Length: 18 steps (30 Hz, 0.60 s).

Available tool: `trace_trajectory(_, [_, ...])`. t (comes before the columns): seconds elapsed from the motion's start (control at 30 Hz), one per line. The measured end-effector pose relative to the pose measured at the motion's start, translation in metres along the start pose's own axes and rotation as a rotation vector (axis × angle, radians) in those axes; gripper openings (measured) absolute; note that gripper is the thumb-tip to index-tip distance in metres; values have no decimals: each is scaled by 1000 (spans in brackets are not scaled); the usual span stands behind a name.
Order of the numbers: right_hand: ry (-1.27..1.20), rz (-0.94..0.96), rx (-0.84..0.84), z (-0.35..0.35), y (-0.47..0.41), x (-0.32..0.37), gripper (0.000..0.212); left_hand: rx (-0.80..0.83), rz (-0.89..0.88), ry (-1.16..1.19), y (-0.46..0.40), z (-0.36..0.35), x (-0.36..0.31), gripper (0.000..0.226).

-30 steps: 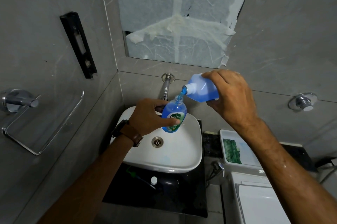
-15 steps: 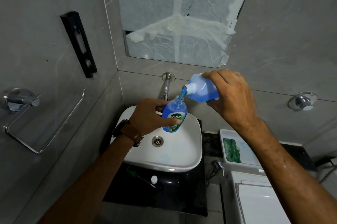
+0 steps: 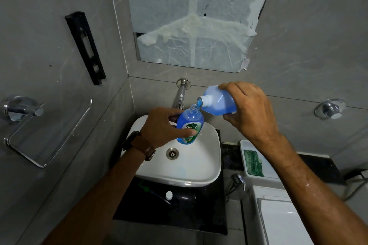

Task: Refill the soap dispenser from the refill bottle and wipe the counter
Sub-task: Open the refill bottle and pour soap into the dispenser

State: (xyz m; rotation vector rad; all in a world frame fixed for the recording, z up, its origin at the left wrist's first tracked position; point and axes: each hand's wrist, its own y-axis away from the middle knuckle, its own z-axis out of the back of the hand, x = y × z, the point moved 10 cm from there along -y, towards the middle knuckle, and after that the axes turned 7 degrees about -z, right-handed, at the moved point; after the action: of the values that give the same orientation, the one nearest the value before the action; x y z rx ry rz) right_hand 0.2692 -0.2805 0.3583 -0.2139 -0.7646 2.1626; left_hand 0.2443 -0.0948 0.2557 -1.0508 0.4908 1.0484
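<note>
Blue soap refill bottle (image 3: 218,102) tipped sideways in the right hand (image 3: 249,111), spout right over the open dispenser (image 3: 189,126) that the left hand (image 3: 161,129) grips above the sink (image 3: 209,165).

Both forearms reach forward, left hand (image 3: 162,125) and right hand (image 3: 251,109) each curled in a closed grip.

The soap dispenser (image 3: 190,126) hangs above the basin (image 3: 199,165), with the refill bottle (image 3: 219,102) at its 1 o'clock, spout just over its neck. The drain (image 3: 172,153) lies at the dispenser's 7 o'clock. On the worktop (image 3: 199,211), at the basin's 6 o'clock, lies a cap (image 3: 169,195).
</note>
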Motion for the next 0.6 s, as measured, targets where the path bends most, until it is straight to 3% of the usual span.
trace_trajectory(0.2, [-280, -188, 4, -7, 10, -21, 66, -35, 8, 20, 6, 4, 4, 42])
trace_trajectory(0.33, [-443, -427, 7, -33, 34, -51, 69, -56, 33, 22, 18, 7, 14, 45])
trace_trajectory(0.6, [-865, -739, 176, -123, 138, -75, 77, -119, 255, 54, 87, 7, 82, 51])
